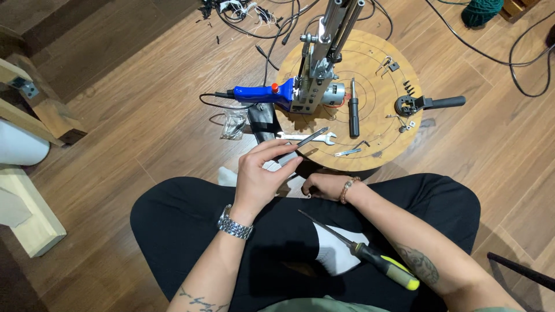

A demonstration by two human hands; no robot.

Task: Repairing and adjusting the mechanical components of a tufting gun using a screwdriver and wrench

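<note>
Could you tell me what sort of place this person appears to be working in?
Probably a home or hobby workspace, not a fitted workshop: the person sits on a wooden floor. A round wooden board carries a blue power tool clamped in a metal stand, with loose cables lying around.

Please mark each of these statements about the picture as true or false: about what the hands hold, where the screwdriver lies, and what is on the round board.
1. The left hand holds a thin metal tool. True.
2. The right hand holds the screwdriver. False: the screwdriver, with its yellow and black handle, lies on the person's lap, apart from both hands.
3. A silver open-end wrench lies on the round wooden board. True.
4. The blue power tool lies on the person's lap. False: it is clamped in a metal stand at the board's edge.
5. The left wrist wears a metal wristwatch. True.
</note>
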